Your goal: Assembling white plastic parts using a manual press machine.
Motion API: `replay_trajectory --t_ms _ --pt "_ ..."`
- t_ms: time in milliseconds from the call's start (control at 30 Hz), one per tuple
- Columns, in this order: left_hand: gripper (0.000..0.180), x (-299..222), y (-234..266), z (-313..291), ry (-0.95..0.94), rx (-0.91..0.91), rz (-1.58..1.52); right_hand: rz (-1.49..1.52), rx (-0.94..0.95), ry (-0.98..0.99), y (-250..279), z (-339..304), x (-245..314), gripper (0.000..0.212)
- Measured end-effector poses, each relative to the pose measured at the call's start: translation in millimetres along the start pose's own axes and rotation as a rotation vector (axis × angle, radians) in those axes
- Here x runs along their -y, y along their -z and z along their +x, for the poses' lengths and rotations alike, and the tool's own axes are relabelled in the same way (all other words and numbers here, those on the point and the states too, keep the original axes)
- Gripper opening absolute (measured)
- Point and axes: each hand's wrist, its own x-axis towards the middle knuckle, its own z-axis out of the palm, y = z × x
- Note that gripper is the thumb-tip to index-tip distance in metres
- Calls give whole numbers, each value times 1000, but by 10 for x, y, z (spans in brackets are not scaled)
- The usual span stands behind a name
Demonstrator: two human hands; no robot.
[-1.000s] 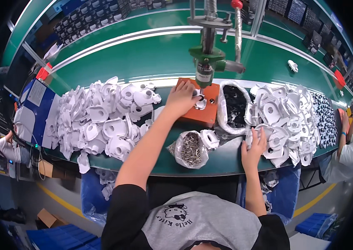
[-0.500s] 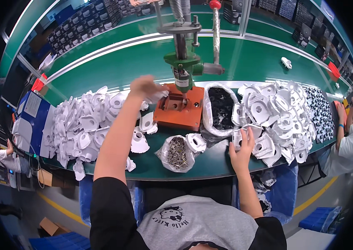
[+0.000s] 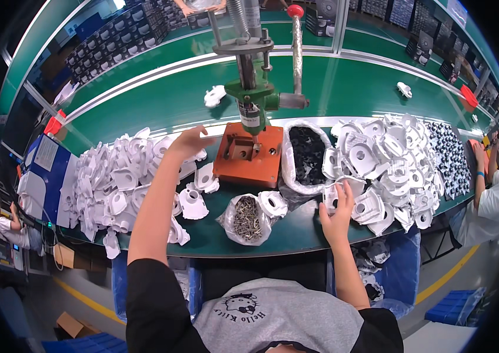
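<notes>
My left hand (image 3: 190,143) hangs over the inner edge of the left heap of white plastic parts (image 3: 123,176), just left of the orange fixture block (image 3: 248,167). Its fingers are parted and hold nothing. A single white plastic part (image 3: 215,96) lies on the green belt beyond it. My right hand (image 3: 338,215) rests at the near left edge of the right heap of white parts (image 3: 379,153), thumb and fingers spread beside a white part with a round hole (image 3: 331,199). The green hand press (image 3: 252,97) stands over the block, whose recess holds no white part.
A clear bag of black pieces (image 3: 308,156) stands right of the block. Nearer is a bag of metal screws (image 3: 248,219) beside one white part (image 3: 273,203). Small dark parts (image 3: 449,159) cover the far right. Blue bins (image 3: 402,265) sit below the table; other people work at both sides.
My left hand has drawn back left from near the fixture and let go of a white part, which now lies on the green belt. My right hand has barely moved.
</notes>
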Motion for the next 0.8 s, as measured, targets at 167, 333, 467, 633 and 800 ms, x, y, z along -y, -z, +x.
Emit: replay_trajectory --t_ms 167,333,467,633,800 --pt "66 -69 -133 -792 -54 191 290 109 -16 -22 26 -1 -3 62" --pt "42 -78 -511 -1208 -130 -65 508 250 -68 25 56 -9 -7 61" --pt "22 13 -510 -1230 -106 -268 405 280 -128 94 59 -30 -5 63" --pt "28 59 -344 -1281 37 -416 48 261 -92 57 71 -51 -29 63" --pt "30 -36 -315 -1456 46 -246 -827 369 -68 140 71 -44 -12 65"
